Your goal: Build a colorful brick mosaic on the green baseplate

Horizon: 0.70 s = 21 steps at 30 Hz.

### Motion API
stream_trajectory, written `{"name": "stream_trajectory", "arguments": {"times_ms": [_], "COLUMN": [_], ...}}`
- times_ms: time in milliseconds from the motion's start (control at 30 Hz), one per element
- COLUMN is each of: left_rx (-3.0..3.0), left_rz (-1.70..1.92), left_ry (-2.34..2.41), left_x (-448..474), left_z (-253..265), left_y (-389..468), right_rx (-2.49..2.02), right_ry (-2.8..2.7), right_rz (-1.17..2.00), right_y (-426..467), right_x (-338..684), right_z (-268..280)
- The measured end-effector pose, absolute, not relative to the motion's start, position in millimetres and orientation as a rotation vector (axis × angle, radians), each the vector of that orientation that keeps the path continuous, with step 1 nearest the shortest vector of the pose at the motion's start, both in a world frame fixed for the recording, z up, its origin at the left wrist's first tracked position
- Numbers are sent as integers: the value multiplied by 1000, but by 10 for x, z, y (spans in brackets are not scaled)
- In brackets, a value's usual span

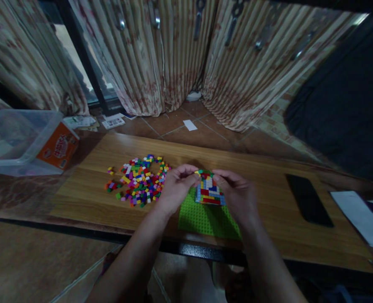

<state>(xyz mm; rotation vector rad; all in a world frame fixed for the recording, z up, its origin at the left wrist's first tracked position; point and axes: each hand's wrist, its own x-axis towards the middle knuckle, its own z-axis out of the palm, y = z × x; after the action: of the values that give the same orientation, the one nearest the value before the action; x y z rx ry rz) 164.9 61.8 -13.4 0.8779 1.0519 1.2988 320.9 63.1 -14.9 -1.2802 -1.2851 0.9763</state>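
A small block build (210, 191) of red, white, blue and yellow toy bricks stands on the green baseplate (205, 219) at the table's near edge. My left hand (178, 185) is closed at the build's upper left corner, thumb and fingers pinched beside a bit of yellow. At the upper right, my right hand (238, 191) grips the build's side with thumb and forefinger. Green and red bricks show along the top between both thumbs. Fingers hide the build's sides, and the bits at the fingertips are too small to make out.
Many loose coloured bricks (144, 179) lie spread on the wooden table (88, 185) to the left. Beyond them is a clear plastic bin (25, 139) with an orange label. A black phone (309, 200) and white paper (360, 214) lie at the right. Curtains (180, 63) hang behind.
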Motion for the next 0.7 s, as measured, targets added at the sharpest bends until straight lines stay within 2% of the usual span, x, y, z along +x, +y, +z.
{"name": "stream_trajectory", "arguments": {"times_ms": [200,433,700], "left_rx": [770,1002,1157], "left_rz": [1229,1067,1039], "left_ry": [1272,1327,1334], "left_x": [1624,1607,1604], "left_z": [-238,-370,-407], "left_y": [666,666,652], "right_rx": [-1364,-1358,-1327], "right_ry": [-1673,-2009,-2097], "right_rz": [588,338,199], "right_y": [655,673,712], "right_x": [3296,3245,3257], "right_z": [-190,-226,-274]}}
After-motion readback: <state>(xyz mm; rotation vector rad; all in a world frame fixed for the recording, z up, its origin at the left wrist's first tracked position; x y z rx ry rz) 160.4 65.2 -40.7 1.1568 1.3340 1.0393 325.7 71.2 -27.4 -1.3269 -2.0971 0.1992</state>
